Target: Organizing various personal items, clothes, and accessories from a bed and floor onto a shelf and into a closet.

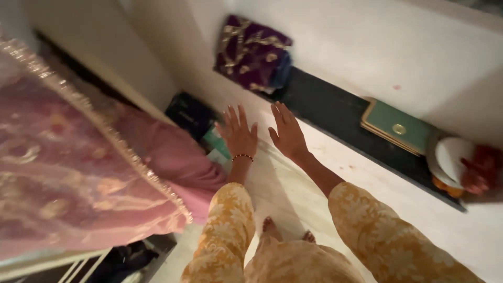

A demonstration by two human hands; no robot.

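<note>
- The left hand (238, 132) is stretched forward, palm down, fingers spread wide and holding nothing; a beaded bracelet (242, 156) circles its wrist.
- The right hand (287, 131) lies just beside it, also palm down, fingers straight and close together, thumb out to the side, holding nothing.
- Whether either palm touches the pale floor (293, 178) or hovers just over it cannot be told.
- Just off the left hand's fingertips and thumb side sits a black box (189, 112), with a small green packet (219, 142) below it, near the heel of the hand.
- Pink cloth (175, 157) lies close beside the left wrist, and a sheer pink drape with a gold beaded edge (78, 173) hangs further out on that side.
- Beyond both sets of fingertips, a folded purple cloth with gold embroidery (250, 50) rests against the white wall.
- A dark strip (325, 107) runs along the foot of the wall, just past the right fingertips.
- Well off to the right of the right hand's fingers, a flat green book (398, 127) lies on that strip, and beyond it a white bowl-like thing (451, 162) beside something red, too blurred to tell.
- Both forearms wear yellow patterned sleeves (228, 220); bare toes (270, 226) show below, between the arms.
</note>
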